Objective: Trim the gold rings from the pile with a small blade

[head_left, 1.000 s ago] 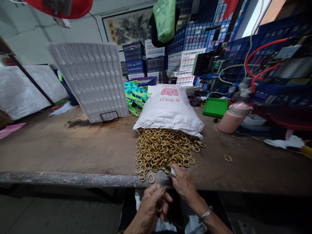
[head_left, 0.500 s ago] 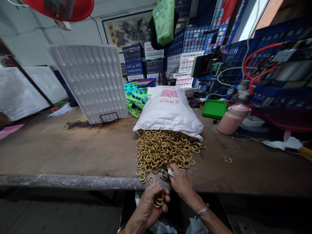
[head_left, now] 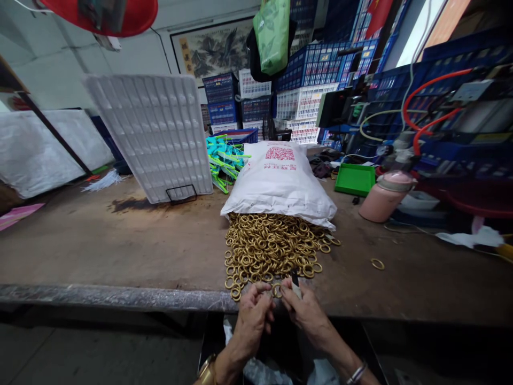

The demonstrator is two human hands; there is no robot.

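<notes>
Just beyond the table's front edge, my left hand [head_left: 253,311] has its fingers curled, and what lies inside them is hidden. My right hand [head_left: 308,309] is closed around a small knife-like tool [head_left: 296,287] with a dark tip and a pale handle. One brass-coloured ring [head_left: 277,290] shows between the two hands, touching or very near the right fingertips. Beyond my fingers lies a heap of brass-coloured rings [head_left: 266,243], spilling from the open mouth of a white woven sack [head_left: 280,184]. A single loose ring [head_left: 377,264] rests farther right.
On the brown table [head_left: 100,240], a white ribbed plastic tray [head_left: 154,139] leans upright at left. Turquoise and lime plastic pieces [head_left: 224,158] lie behind the sack. At right are a green tray [head_left: 355,179] and a pink flask [head_left: 387,198]. Crates [head_left: 306,101] are stacked behind.
My left hand has moved up towards the table edge and turned; the rings seen in it before no longer show. The tool in my right hand now points more upright, with that hand slightly right.
</notes>
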